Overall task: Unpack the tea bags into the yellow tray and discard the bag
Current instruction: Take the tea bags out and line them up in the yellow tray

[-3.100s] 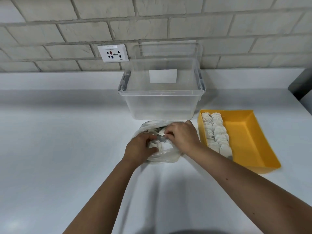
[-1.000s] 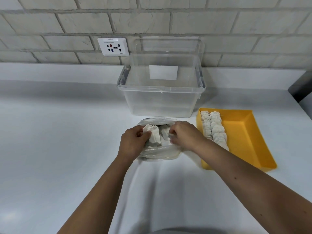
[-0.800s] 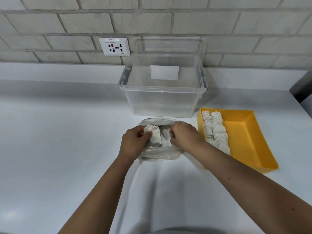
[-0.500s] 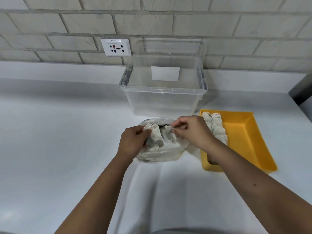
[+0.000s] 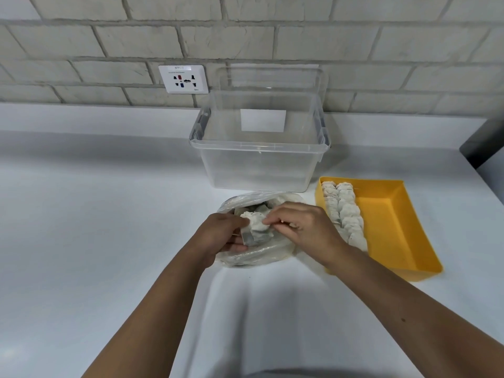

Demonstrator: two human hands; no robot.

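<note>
- I see my left hand [image 5: 221,236] and right hand [image 5: 302,227] both pinching a clump of tea bags [image 5: 256,227] directly above the open plastic bag [image 5: 256,255] on the desk [image 5: 95,227].
- One yellow tray [image 5: 395,227] sits just right of my right hand, holding two rows of tea bags [image 5: 341,211].
- One clear bin [image 5: 259,165] stands behind.

Wall socket plate [image 5: 183,79] is carrying a small white label strip along its top edge, appearing to read "9PP-1"; finer print below it is staying too blurred to read. White label [image 5: 263,120] on clear plastic bin [image 5: 259,148] is showing no legible text.
</note>
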